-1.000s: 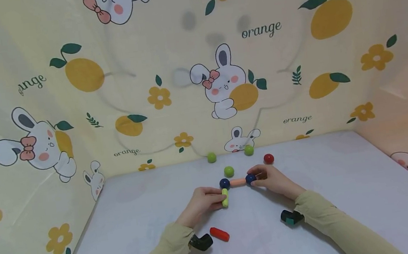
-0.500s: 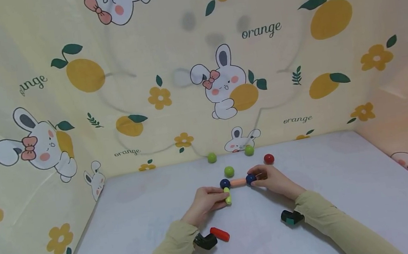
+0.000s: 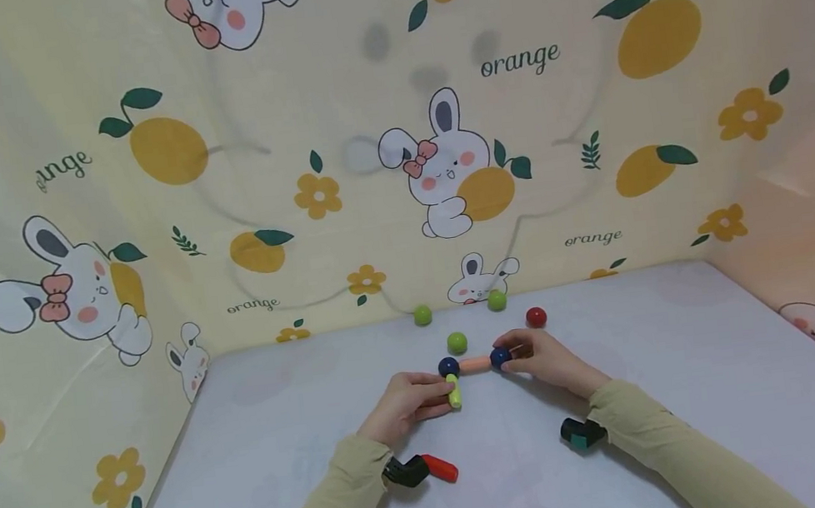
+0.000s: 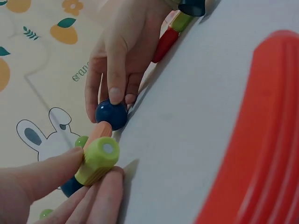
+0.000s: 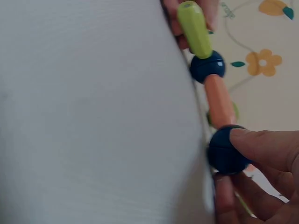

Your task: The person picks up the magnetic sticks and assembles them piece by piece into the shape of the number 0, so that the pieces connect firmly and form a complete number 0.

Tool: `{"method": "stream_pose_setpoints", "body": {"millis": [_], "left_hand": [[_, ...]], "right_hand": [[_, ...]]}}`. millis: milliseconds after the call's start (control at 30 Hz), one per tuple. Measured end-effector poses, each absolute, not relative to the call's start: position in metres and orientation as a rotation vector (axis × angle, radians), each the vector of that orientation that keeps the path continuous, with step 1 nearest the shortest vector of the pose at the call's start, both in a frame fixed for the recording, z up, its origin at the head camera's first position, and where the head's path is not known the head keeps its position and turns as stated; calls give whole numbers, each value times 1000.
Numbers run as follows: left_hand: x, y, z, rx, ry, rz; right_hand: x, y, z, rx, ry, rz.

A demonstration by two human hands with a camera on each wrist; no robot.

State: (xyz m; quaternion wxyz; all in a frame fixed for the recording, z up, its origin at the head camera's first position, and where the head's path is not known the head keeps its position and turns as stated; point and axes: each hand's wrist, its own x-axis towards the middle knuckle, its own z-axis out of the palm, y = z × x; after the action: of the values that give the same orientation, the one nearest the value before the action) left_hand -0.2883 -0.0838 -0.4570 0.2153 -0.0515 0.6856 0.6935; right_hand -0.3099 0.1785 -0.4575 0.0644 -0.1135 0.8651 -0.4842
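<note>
An orange rod [image 3: 476, 365] joins two dark blue balls, the left one [image 3: 448, 367] and the right one [image 3: 500, 358]. My left hand [image 3: 411, 404] pinches a yellow-green rod [image 3: 454, 393] between thumb and fingers; its far end touches the left blue ball. With thumb and fingertips, my right hand [image 3: 546, 360] grips the right blue ball. In the right wrist view the yellow-green rod [image 5: 194, 29], blue ball [image 5: 208, 67], orange rod [image 5: 219, 99] and gripped ball [image 5: 227, 151] form a bent chain.
A green ball [image 3: 457, 343] lies just behind the chain; two more green balls [image 3: 423, 315] [image 3: 497, 300] and a red ball [image 3: 536, 317] are farther back. A red rod [image 3: 441, 468] lies beside my left wrist camera [image 3: 406, 472]. A patterned cloth stands behind the white table [image 3: 292, 435].
The yellow-green rod and my left hand have shifted slightly right and away from me, and the left wrist camera now partly covers the red rod. My right hand has stayed at its ball.
</note>
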Motion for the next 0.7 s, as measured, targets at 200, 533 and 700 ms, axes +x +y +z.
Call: {"method": "stream_pose_setpoints", "body": {"millis": [200, 533, 700], "left_hand": [[-291, -85, -457, -159, 1899, 1897], [-292, -87, -457, -155, 1875, 1908], [-292, -87, -458, -156, 1864, 1912]], "right_hand": [[-312, 193, -438, -393, 2619, -1472], [-324, 227, -408, -340, 2671, -1616], [-335, 236, -411, -295, 2698, -1597]]}}
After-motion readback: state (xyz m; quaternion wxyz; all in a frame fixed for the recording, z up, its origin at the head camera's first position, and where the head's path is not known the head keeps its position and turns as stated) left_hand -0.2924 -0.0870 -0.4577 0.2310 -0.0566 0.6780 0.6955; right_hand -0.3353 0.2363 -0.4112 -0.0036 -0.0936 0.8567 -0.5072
